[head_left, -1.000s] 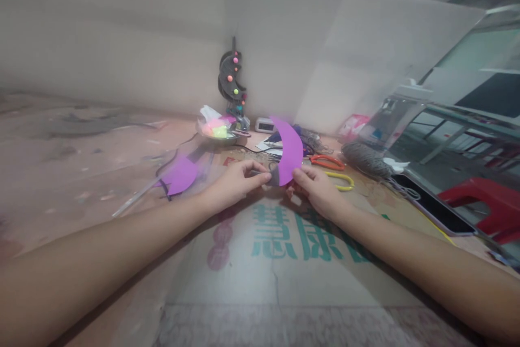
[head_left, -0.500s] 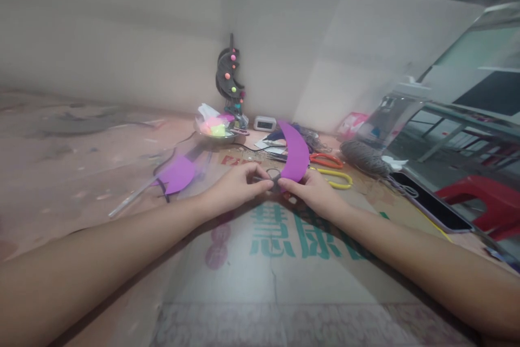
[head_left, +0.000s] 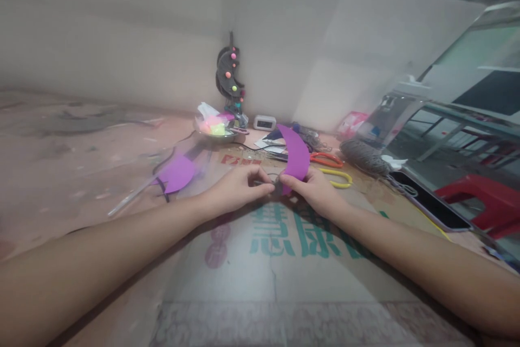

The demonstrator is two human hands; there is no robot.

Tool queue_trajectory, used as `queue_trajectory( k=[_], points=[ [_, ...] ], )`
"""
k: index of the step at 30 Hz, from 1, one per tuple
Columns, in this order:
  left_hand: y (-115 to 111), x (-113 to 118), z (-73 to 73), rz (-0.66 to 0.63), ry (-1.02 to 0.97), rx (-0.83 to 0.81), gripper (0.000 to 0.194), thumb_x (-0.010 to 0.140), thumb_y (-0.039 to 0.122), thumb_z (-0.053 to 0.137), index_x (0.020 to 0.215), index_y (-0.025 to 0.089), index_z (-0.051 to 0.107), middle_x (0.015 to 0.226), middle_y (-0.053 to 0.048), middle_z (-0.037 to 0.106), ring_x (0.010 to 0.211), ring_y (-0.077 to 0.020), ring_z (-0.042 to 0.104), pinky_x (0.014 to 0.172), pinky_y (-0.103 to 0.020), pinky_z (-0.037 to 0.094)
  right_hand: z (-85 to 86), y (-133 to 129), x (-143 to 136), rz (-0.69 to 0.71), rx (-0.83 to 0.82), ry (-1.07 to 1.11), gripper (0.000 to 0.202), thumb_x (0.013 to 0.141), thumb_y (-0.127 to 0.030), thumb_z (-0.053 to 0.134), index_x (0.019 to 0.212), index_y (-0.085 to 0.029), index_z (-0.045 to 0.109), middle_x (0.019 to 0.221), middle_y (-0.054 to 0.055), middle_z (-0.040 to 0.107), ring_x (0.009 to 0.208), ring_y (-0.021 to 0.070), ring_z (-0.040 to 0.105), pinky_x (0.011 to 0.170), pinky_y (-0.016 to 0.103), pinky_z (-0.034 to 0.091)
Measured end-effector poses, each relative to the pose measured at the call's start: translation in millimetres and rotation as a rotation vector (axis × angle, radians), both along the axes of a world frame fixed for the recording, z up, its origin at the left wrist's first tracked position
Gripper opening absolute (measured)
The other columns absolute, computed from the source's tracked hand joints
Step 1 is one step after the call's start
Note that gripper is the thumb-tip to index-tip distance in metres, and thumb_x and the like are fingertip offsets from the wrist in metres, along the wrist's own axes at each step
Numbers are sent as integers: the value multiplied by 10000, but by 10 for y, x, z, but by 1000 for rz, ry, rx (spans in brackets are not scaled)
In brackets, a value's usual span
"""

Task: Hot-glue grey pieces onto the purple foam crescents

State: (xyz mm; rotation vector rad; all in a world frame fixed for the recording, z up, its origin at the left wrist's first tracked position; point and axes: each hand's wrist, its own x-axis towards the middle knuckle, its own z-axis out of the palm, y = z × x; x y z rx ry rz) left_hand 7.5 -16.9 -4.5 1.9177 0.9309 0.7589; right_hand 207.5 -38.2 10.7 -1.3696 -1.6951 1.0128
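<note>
My right hand pinches a curved, crescent-like purple piece, thin and flat like paper or foam sheet, near its lower end. The piece stands up above the fingers, its tip pointing to the upper left. Close beside it, my left hand is closed, thumb and forefinger pinched on a thin dark strand that loops toward the purple piece. Between the fingertips the strand is small and blurred. Both hands are above a cardboard sheet with green and red print.
Orange-handled scissors and a yellow handle lie behind my right hand. Grey yarn and a phone are at right. A bowl, small clock and dark crescent ornament stand behind. Another purple piece lies left.
The purple piece has shifted slightly down in my right hand, and its lower end now shows below the thumb. The dark loop looks flatter. My left hand has barely moved.
</note>
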Motion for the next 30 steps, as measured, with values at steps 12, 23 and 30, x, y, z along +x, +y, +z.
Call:
queue_trajectory(
  k=[12,23,30],
  points=[
    [1,-9,41,74,-74,-78,244,784,407,618,829,168,591,719,-6,640,581,-107,537,538,-211,391,-62,37,15,49,3,92,451,766,-601,600,756,-151,603,553,-18,549,435,78,452,390,191,341],
    [11,-10,13,57,-75,-91,256,789,419,619,844,170,587,728,-9,645,603,-113,561,553,-213,417,-50,32,25,42,36,-12,400,776,-547,612,693,-155,599,542,-22,551,455,84,465,432,206,356],
    [41,-14,32,62,-128,-137,250,816,425,589,844,177,582,715,6,622,581,-95,535,508,-185,385,-44,36,11,91,-2,26,402,766,-551,625,724,-151,613,575,-16,564,477,82,478,423,188,364]
  ],
)
